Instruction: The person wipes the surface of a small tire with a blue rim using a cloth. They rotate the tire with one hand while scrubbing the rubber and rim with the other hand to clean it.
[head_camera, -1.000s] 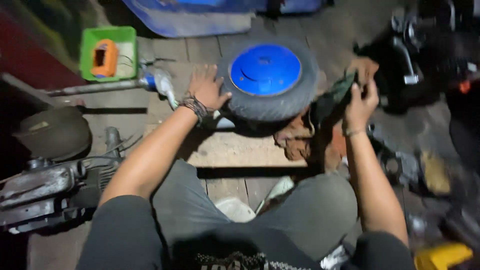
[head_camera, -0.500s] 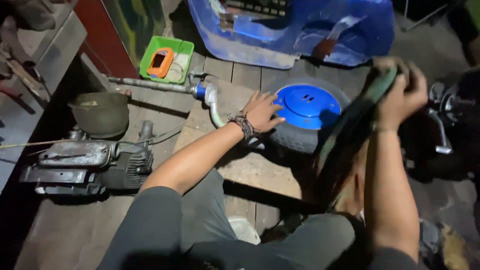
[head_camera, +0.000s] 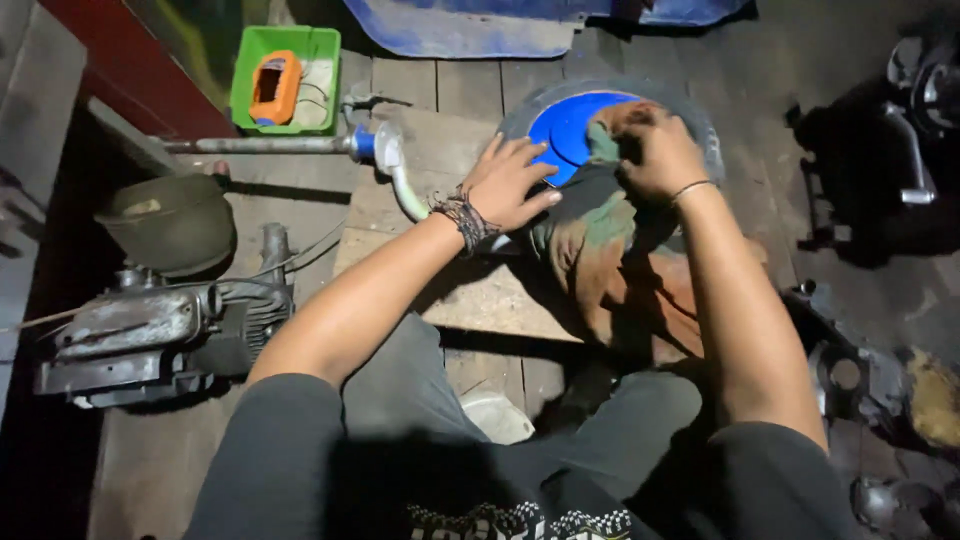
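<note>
A small wheel with a black tyre and a blue hub (head_camera: 563, 128) lies flat on a wooden board (head_camera: 470, 290) in front of me. My left hand (head_camera: 510, 185), with a braided wristband, rests with spread fingers on the tyre's near left edge. My right hand (head_camera: 655, 155) presses a dirty green and rust-coloured rag (head_camera: 610, 250) onto the blue hub. The rag drapes from the wheel down toward my lap and hides the tyre's near right side.
A grey engine (head_camera: 150, 330) with a dark bowl (head_camera: 170, 220) on it sits at the left. A metal pipe with a white hose (head_camera: 390, 170) lies behind the board. A green tray (head_camera: 287, 65) holds an orange device. Dark machine parts (head_camera: 870, 190) crowd the right side.
My right hand came down from holding the rag up at the right and now presses it on the blue hub. My left hand stayed on the tyre.
</note>
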